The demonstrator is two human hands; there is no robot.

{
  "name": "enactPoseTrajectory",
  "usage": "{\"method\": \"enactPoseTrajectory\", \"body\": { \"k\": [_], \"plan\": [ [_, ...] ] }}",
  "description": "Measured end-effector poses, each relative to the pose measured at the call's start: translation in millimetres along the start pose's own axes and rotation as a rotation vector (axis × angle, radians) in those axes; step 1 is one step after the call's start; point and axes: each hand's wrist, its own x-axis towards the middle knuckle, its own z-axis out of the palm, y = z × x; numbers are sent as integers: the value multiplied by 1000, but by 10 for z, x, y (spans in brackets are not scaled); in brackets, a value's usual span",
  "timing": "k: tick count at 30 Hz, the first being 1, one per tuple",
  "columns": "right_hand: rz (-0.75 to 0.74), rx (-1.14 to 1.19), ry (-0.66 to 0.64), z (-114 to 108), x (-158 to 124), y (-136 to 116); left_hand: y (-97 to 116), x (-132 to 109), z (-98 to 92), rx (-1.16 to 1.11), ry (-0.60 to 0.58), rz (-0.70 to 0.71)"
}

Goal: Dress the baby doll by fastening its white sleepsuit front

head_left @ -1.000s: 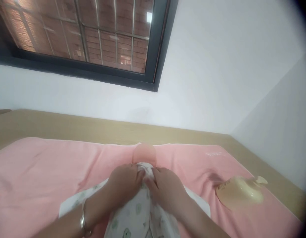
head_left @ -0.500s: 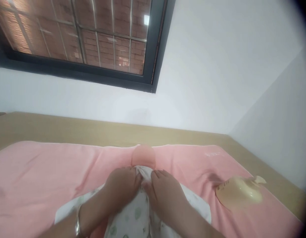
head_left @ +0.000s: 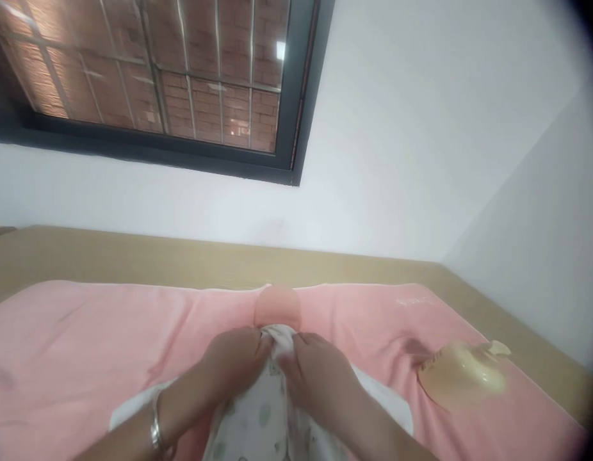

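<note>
A white garment [head_left: 258, 422] with a pale green print lies in front of me, its sides spread out under my forearms. My left hand [head_left: 241, 355], below a silver bangle, pinches the garment near its upper middle. From the other side my right hand [head_left: 318, 368] grips the same gathered edge, close to the left hand. Just beyond the fingers, a smooth rounded skin-toned thing [head_left: 277, 307], like the top of a doll's head, touches the cloth. Its lower part is hidden by the garment and my hands.
Beneath everything is a pink cloth [head_left: 109, 333] on a wooden surface [head_left: 191, 259]. A shiny pale yellow bottle [head_left: 462, 378] lies on the cloth at the right. A white wall [head_left: 397, 160] and a dark-framed, barred window [head_left: 219, 160] stand behind.
The view has tilted up slightly, so the window sits a little lower. Both hands keep hold of the garment, with only small shifts of the fingers and cloth.
</note>
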Motion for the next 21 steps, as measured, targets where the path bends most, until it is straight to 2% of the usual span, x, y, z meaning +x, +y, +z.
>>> {"method": "enactPoseTrajectory", "body": {
  "k": [2,4,8,11,15,17,19,21],
  "plan": [
    [-31,-60,47,5,-63,-71,31,-13,48,95,8,41],
    [-28,-83,42,14,-37,-54,126,-51,95,171,57,40],
    [39,4,-88,28,161,133,265,-105,76,154,108,-11],
    [58,76,-123,21,175,148,172,-61,-6,17,96,-30],
    [-10,-58,13,10,-34,-46,-30,28,-67,-207,-47,-81],
    [-32,-91,55,11,-78,-92,-46,34,-52,-258,-86,-71],
    [-1,-80,31,15,-17,-46,17,3,-15,-160,-40,-11],
    [53,-4,-49,15,101,62,113,-47,26,32,25,47]
  ]
}}
